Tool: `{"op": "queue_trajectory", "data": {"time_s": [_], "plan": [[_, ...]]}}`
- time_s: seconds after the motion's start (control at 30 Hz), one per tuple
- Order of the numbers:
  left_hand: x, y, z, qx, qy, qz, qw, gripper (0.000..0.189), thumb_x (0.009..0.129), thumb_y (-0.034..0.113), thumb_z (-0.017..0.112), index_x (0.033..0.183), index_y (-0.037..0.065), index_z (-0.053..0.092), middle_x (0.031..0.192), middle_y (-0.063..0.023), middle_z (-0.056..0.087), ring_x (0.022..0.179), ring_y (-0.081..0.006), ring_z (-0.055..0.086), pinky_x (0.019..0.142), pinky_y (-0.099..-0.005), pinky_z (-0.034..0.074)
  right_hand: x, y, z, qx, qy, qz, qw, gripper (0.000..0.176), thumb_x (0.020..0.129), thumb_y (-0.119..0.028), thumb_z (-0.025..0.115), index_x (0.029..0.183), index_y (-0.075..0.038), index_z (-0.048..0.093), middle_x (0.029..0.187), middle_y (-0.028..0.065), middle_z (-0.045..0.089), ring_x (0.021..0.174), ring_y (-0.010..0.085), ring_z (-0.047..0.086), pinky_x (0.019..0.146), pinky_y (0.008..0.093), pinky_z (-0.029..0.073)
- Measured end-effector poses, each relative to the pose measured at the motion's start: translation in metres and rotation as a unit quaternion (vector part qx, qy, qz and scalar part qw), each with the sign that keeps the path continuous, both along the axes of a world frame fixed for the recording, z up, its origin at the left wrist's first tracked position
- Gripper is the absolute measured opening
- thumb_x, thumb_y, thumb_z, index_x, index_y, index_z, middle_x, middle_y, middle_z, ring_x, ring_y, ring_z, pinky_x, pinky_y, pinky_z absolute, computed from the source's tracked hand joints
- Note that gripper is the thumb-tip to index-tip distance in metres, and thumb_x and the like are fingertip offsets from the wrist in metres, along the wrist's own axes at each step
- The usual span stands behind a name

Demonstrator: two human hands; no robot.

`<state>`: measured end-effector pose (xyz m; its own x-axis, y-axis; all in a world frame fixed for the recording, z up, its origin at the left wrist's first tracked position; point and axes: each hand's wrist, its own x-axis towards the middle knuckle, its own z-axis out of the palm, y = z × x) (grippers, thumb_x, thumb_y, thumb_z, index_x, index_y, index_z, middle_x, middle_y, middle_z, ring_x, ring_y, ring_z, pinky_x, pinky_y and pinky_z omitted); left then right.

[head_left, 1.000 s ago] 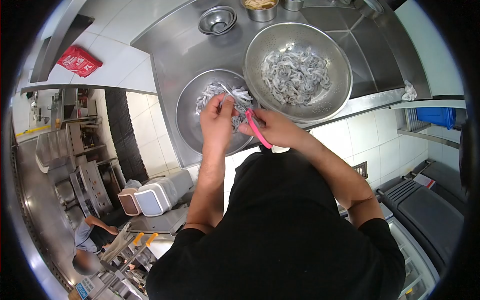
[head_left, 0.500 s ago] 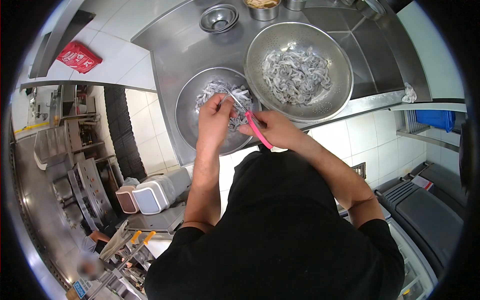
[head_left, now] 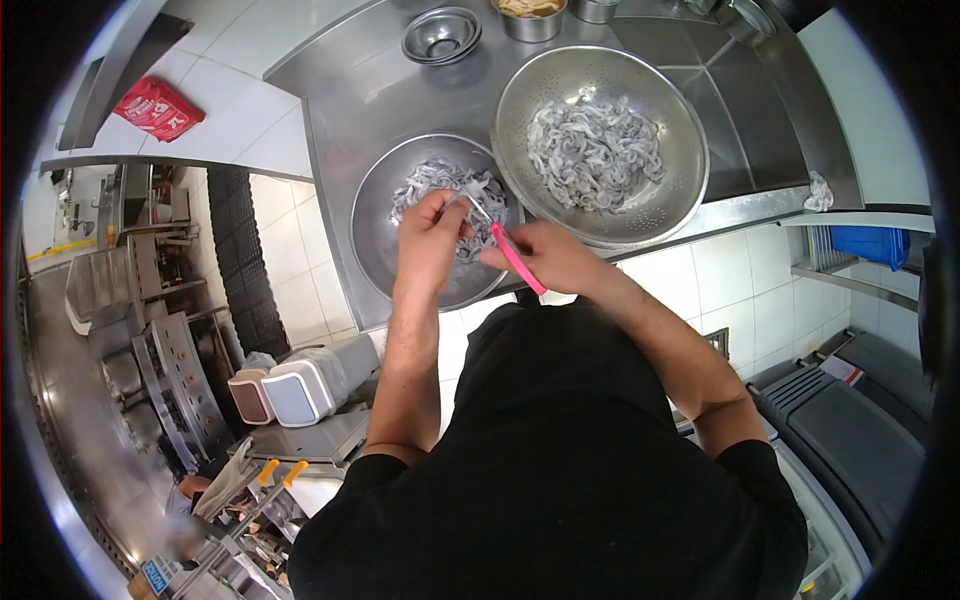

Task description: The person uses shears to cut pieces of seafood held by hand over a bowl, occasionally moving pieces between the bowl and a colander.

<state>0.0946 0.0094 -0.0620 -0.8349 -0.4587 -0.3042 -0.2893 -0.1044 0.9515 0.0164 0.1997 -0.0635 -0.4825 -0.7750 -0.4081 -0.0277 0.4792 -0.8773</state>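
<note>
nearest in, both forearms reach out over the black shirt and meet at the counter's (head_left: 340, 110) edge. the left hand (head_left: 432, 238) has its fingertips pressed together, pinching a grey strip (head_left: 472, 240) above the steel bowl (head_left: 375, 250). the right hand (head_left: 548, 256), at three o'clock of the left, is wrapped tight around the pink-handled scissors (head_left: 516, 259). here's the change: a second ago the blades stretched long toward eleven o'clock, and now they show shorter and tucked in against the left fingers. the hands themselves have hardly shifted. that reads like a snip mid-stroke, with cut pieces heaped in the bowl beneath. further out, at one o'clock of the bowl, the colander (head_left: 520, 90) holds a big tangle of uncut strips. past it at twelve o'clock sit small stacked bowls (head_left: 441, 35).
</note>
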Motion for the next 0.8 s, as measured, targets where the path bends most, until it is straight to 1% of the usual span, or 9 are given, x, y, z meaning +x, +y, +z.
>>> {"op": "queue_trajectory", "data": {"time_s": [0.17,0.23,0.33,0.43,0.53,0.63,0.67,0.77,0.8], "plan": [[0.002,0.000,0.001,0.002,-0.012,-0.007,1.000,0.015,0.100,0.016,0.067,0.092,0.003,0.070,0.074,0.0017,0.062,0.066,-0.0088,0.059,0.062,-0.0266,0.047,-0.005,-0.003,-0.007,-0.012,-0.066,0.001,0.998,0.060,0.094,-0.059,0.074,0.098,0.000,0.074,0.075,0.0006,0.060,0.072,0.0105,0.054,0.065,0.0315,0.045],[0.003,-0.005,-0.006,-0.013,-0.020,-0.003,1.000,0.016,0.099,0.017,0.068,0.092,0.003,0.070,0.073,0.0017,0.062,0.065,-0.0089,0.059,0.062,-0.0273,0.047,-0.006,-0.004,-0.001,-0.011,-0.073,0.008,0.997,0.059,0.095,-0.059,0.074,0.100,0.000,0.075,0.075,0.0003,0.060,0.072,0.0102,0.054,0.065,0.0313,0.045],[0.004,-0.017,-0.015,-0.124,-0.072,-0.025,0.989,0.018,0.098,0.019,0.070,0.095,0.001,0.071,0.070,0.0015,0.061,0.064,-0.0091,0.057,0.061,-0.0284,0.047,-0.007,-0.003,0.000,-0.030,-0.076,-0.008,0.997,0.066,0.092,-0.066,0.072,0.092,0.000,0.075,0.071,0.0035,0.061,0.069,0.0131,0.056,0.064,0.0334,0.045],[0.005,-0.028,-0.029,-0.230,-0.099,-0.031,0.968,0.027,0.095,0.026,0.074,0.103,0.000,0.073,0.069,-0.0033,0.065,0.066,-0.0144,0.064,0.063,-0.0319,0.050,-0.010,0.001,0.003,-0.038,-0.084,-0.017,0.996,0.070,0.090,-0.069,0.072,0.088,0.001,0.075,0.069,0.0050,0.061,0.067,0.0144,0.056,0.064,0.0339,0.045],[-0.001,-0.031,-0.027,-0.372,-0.206,-0.038,0.904,0.034,0.092,0.029,0.077,0.110,0.001,0.075,0.087,-0.0140,0.075,0.081,-0.0279,0.074,0.074,-0.0393,0.056,-0.018,0.017,0.002,-0.032,-0.106,-0.023,0.994,0.070,0.090,-0.069,0.072,0.090,0.001,0.075,0.070,0.0058,0.061,0.068,0.0138,0.055,0.065,0.0330,0.045],[-0.002,-0.050,-0.047,-0.524,-0.213,-0.111,0.817,0.038,0.089,0.030,0.079,0.114,0.001,0.075,0.111,-0.0214,0.075,0.101,-0.0396,0.073,0.089,-0.0465,0.057,-0.027,0.041,-0.005,-0.050,-0.109,-0.050,0.992,0.068,0.092,-0.067,0.071,0.094,0.001,0.075,0.073,0.0056,0.062,0.071,0.0131,0.055,0.066,0.0320,0.044],[-0.005,-0.053,-0.047,-0.522,-0.214,-0.116,0.817,0.032,0.087,0.026,0.078,0.108,0.001,0.076,0.122,-0.0229,0.072,0.109,-0.0425,0.070,0.095,-0.0490,0.055,-0.031,0.053,-0.008,-0.060,-0.106,-0.061,0.991,0.067,0.092,-0.066,0.071,0.095,0.001,0.075,0.075,0.0053,0.062,0.072,0.0130,0.056,0.066,0.0316,0.044],[-0.022,-0.053,-0.045,-0.521,-0.169,-0.068,0.834,0.024,0.085,0.022,0.079,0.098,0.001,0.077,0.120,-0.0222,0.073,0.108,-0.0424,0.070,0.094,-0.0481,0.056,-0.052,0.098,0.008,-0.054,-0.130,-0.134,0.981,0.066,0.094,-0.065,0.071,0.100,0.001,0.075,0.079,0.0032,0.064,0.074,0.0132,0.057,0.068,0.0313,0.046],[-0.032,-0.048,-0.044,-0.539,-0.127,-0.064,0.830,0.016,0.084,0.017,0.079,0.088,0.002,0.076,0.118,-0.0202,0.073,0.108,-0.0414,0.069,0.094,-0.0474,0.055,-0.054,0.112,0.011,-0.050,-0.127,-0.197,0.971,0.066,0.094,-0.064,0.070,0.101,0.001,0.074,0.078,0.0015,0.062,0.074,0.0127,0.057,0.067,0.0306,0.046]]}}
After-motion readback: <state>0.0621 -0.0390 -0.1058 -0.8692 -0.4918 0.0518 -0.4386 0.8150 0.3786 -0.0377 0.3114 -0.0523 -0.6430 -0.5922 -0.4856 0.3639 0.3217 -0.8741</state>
